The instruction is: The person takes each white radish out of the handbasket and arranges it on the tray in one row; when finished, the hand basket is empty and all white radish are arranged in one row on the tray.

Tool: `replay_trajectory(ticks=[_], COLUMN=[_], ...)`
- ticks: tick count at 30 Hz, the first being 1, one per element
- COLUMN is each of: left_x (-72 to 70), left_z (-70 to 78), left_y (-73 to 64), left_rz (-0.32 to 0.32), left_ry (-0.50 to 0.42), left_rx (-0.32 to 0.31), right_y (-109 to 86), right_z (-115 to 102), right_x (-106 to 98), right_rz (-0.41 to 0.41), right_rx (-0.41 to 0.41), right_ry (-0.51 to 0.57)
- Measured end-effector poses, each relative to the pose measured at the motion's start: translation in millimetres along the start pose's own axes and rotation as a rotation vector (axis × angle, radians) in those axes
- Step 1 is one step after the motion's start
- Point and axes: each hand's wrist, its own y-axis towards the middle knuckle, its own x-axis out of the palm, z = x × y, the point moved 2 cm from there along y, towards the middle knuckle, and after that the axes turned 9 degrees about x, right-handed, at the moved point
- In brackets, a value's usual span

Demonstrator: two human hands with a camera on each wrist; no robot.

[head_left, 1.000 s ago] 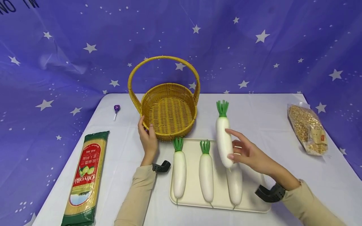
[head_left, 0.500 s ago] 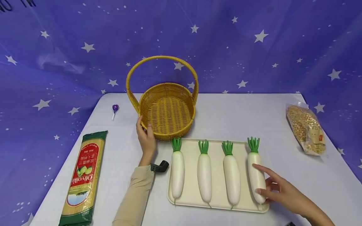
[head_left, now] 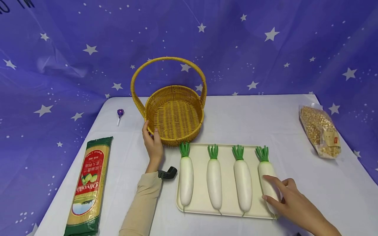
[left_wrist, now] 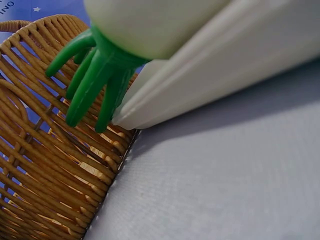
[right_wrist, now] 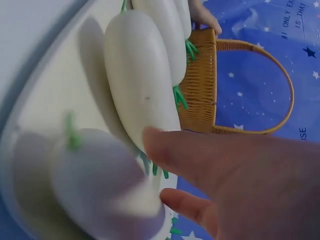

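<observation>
My left hand (head_left: 153, 149) holds the front-left rim of a woven wicker basket (head_left: 177, 140) with an upright arched handle. Several white radishes with green tops lie side by side on a cream tray (head_left: 200, 212). My right hand (head_left: 295, 203) is over the rightmost radish (head_left: 267, 169), its thumb and forefinger spread apart above it. In the right wrist view that radish (right_wrist: 100, 180) lies below the fingers, blurred, beside another radish (right_wrist: 140, 70). The left wrist view shows a radish's green top (left_wrist: 100, 80) against the basket's side (left_wrist: 55, 165).
A pack of spaghetti (head_left: 88, 186) lies at the left of the white-covered table (head_left: 242, 121). Behind it is a purple lollipop (head_left: 120, 113). A clear bag of yellow grains (head_left: 319, 131) lies at the far right. A blue starry cloth (head_left: 224, 49) hangs behind.
My right hand has brought the last radish down and rightward onto the tray's right end, and its fingers have loosened from it. My left hand has stayed on the basket rim.
</observation>
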Motion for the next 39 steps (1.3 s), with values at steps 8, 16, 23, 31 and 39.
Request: replay_trajectory(ticks=[8,16,23,31,39], left_x=[-1.9,-4.3,-5.9,-8.9,-5.7], left_z=[-0.5,-0.2,-0.5,21.1,20.8], left_y=[0.0,-2.0,-1.8,-2.9,-4.4], left_rz=[0.005,0.008,0.005,0.000,-0.001], left_ry=[0.008,0.020,0.013,-0.016,0.030], left_rx=[-0.002,-0.002,-0.007,-0.018,0.020], right_y=[3.6,5.1,7.1,8.6,9.4], right_z=[-11,-14,-16,-18,-30], right_x=[2,3,4,1,-13], right_rz=[0.018,0.156,0.226,0.269,0.417], right_rx=[0.037,-0.029,-0.041,-0.080,-0.210], right_ry=[-0.042,-0.079,-0.057,-0.036,0.043])
